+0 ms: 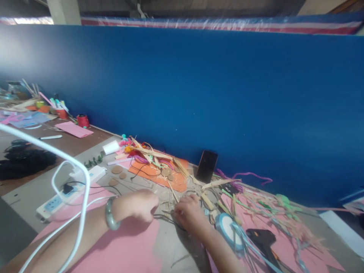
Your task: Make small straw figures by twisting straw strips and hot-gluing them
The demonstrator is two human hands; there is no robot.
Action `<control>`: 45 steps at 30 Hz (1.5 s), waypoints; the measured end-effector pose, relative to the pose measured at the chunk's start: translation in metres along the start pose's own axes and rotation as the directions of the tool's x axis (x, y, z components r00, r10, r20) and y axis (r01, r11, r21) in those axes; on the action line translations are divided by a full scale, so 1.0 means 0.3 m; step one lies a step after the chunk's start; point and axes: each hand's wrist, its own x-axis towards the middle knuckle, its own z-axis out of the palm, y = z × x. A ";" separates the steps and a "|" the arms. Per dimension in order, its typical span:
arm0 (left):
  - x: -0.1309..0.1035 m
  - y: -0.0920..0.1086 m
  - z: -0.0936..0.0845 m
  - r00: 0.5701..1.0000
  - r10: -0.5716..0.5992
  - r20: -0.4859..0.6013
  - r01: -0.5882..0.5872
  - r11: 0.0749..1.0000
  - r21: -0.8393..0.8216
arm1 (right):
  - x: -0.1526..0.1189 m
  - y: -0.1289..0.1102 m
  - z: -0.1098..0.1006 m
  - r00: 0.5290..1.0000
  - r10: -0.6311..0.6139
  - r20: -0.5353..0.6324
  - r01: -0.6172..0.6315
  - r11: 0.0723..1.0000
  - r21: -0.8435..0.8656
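My left hand (pixel 140 206), with a pale bangle (pixel 112 213) at its wrist, hovers over the edge of the pink paper (pixel 119 246). Its fingers are curled in, and whatever they hold is hidden. My right hand (pixel 189 212) is down among thin straw-coloured strips on the tabletop, fingers bent and closed, their tips hidden. A dark thin cord (pixel 168 218) runs between the two hands; I cannot tell whether either grips it. A pale stick (pixel 172 191) lies just beyond my right hand's fingers.
A white cable (pixel 85 189) loops across the left foreground, near a power strip (pixel 71 193). A phone (pixel 207 166) leans on the blue partition (pixel 199 94). Orange paper (pixel 159 172) bears scraps. Right of my arm are a ribbon roll (pixel 229 232) and a black glue gun (pixel 263 242).
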 end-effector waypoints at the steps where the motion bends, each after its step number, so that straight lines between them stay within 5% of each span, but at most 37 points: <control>1: 0.022 -0.004 0.008 0.991 -0.016 -0.136 0.019 1.000 0.021 | 0.001 0.002 -0.004 1.000 -0.010 0.018 0.011 1.000 -0.023; 4: 0.078 -0.019 0.054 0.913 -0.039 -0.406 0.059 0.998 0.038 | 0.003 0.006 -0.018 0.998 -0.024 0.059 0.028 0.997 -0.068; 9: 0.102 -0.067 0.110 0.835 -0.051 -0.548 0.036 0.999 -0.038 | 0.003 0.008 -0.049 0.999 -0.042 0.035 0.043 0.998 -0.050; 16: 0.088 -0.123 0.067 0.804 -0.022 -0.595 0.005 1.000 -0.029 | 0.010 0.045 -0.080 0.975 0.216 -0.057 -0.207 0.970 0.131; 22: 0.072 -0.125 0.004 0.694 -0.042 -0.719 -0.130 0.975 -0.183 | 0.008 0.076 -0.062 0.930 0.332 -0.155 -0.310 0.939 0.151; 28: 0.054 -0.081 0.013 0.781 -0.032 -0.623 -0.342 0.814 -0.470 | 0.015 -0.009 -0.082 0.941 0.299 -0.158 -0.196 0.863 0.465; 31: 0.052 -0.037 0.043 0.762 0.082 -0.643 -0.469 0.754 -0.460 | 0.012 -0.068 -0.106 0.948 0.302 -0.105 -0.155 0.722 0.675; 36: 0.037 0.005 0.057 0.755 0.106 -0.647 -0.468 0.778 -0.420 | 0.005 -0.118 -0.124 0.940 0.341 -0.005 -0.194 0.549 0.813; 45: 0.039 -0.003 0.086 0.696 0.110 -0.709 -0.453 0.834 -0.314 | -0.005 -0.147 -0.154 0.958 0.288 -0.010 -0.160 0.560 0.813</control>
